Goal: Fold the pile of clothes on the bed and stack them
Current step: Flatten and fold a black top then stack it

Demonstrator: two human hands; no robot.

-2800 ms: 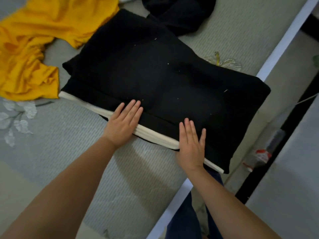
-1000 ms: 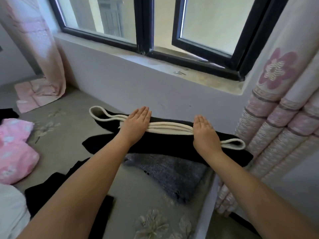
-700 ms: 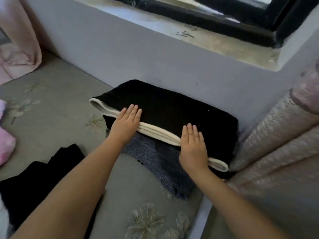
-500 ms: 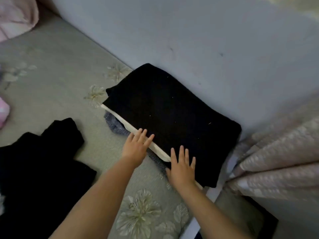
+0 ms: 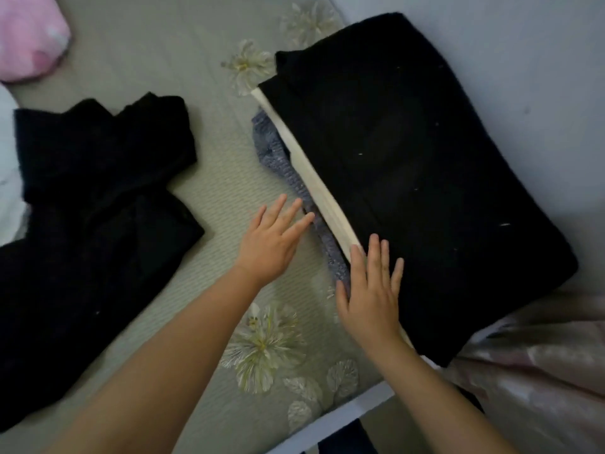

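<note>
1. Below me lies a grey-green mat (image 5: 203, 198) of fine ribbed weave, printed with pale flowers and leaves.
2. One big bloom (image 5: 262, 345) sits near the mat's close edge, and two fainter ones lie farther off.
3. A white bed frame (image 5: 343, 417) runs along that close edge.
4. A plain bluish-grey wall (image 5: 523, 60) rises at the upper right, meeting the mat.
5. A pinkish curtain (image 5: 540, 371) hangs in folds at the lower right.
6. The light is dim and soft, with no hard shadows.
</note>
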